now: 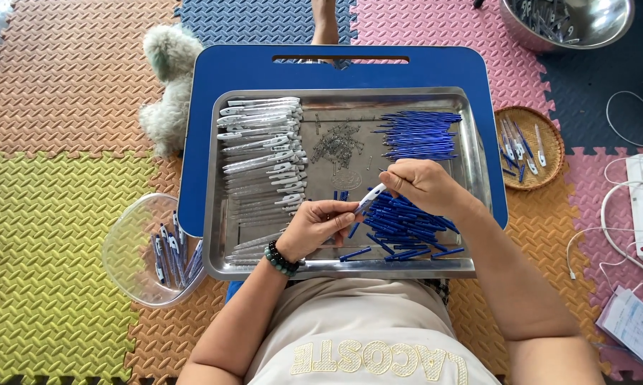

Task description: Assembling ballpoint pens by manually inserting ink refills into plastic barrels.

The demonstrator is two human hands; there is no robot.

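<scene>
The left hand [320,224] and the right hand [423,187] meet over the middle of a steel tray [478,171], both pinching the same white pen barrel [371,196], which slants between them: the left fingertips close on its lower end, the right fingers curl around its upper end. A dark green bead bracelet [281,260] circles the left wrist. The tray sits on a blue lap table [243,68] across the person's lap. Just under the right hand lies a loose heap of blue pen parts [400,224], partly hidden by that hand and the forearm. A neater bundle of blue refills [420,135] lies at the tray's far right, well apart from the hands. White pen barrels in rows [261,153] fill the tray's left side, and a small scatter of metal springs [337,145] lies in the far middle. Off the table, a clear plastic bowl [132,246] with finished pens stands near the left elbow, a woven basket [528,146] with a few pens rests to the right, a metal bowl [571,21] stands at the far right, and a white fluffy dog [168,89] lies on the foam floor mats [58,207] beside the table's left edge.
</scene>
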